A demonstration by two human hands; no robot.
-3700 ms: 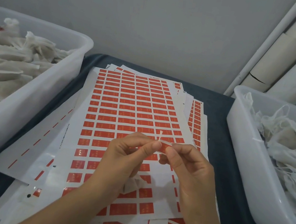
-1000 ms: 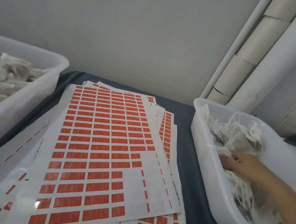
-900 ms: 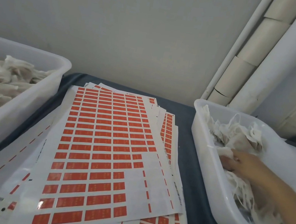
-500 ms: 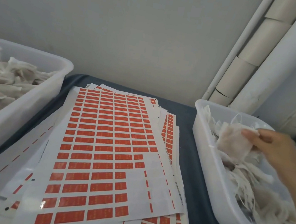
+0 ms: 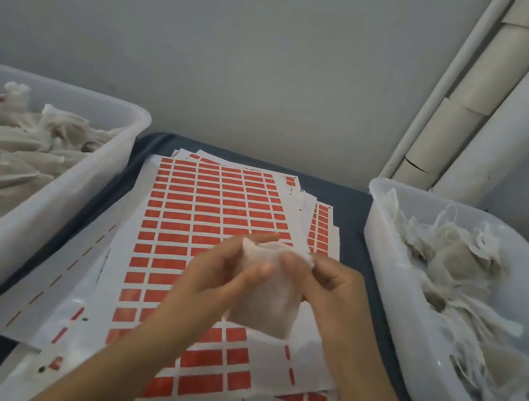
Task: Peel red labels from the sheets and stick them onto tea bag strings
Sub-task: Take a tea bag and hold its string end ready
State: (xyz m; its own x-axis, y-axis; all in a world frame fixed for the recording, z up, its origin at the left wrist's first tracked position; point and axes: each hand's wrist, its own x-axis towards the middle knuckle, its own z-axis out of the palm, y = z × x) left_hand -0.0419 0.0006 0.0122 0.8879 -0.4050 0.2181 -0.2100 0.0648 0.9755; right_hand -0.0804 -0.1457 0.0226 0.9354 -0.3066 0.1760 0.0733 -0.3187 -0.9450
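Hands at frame centre: left hand (image 5: 227, 274) and right hand (image 5: 325, 286) both pinch tea bag (image 5: 266, 299) — its string, unseen, may tangle or slip.

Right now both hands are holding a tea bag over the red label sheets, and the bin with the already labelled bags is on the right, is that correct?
Not quite. The head view shows red labels in the left bin; the right bin holds unlabelled bags. Otherwise correct: left hand and right hand hold the tea bag over the label sheets.
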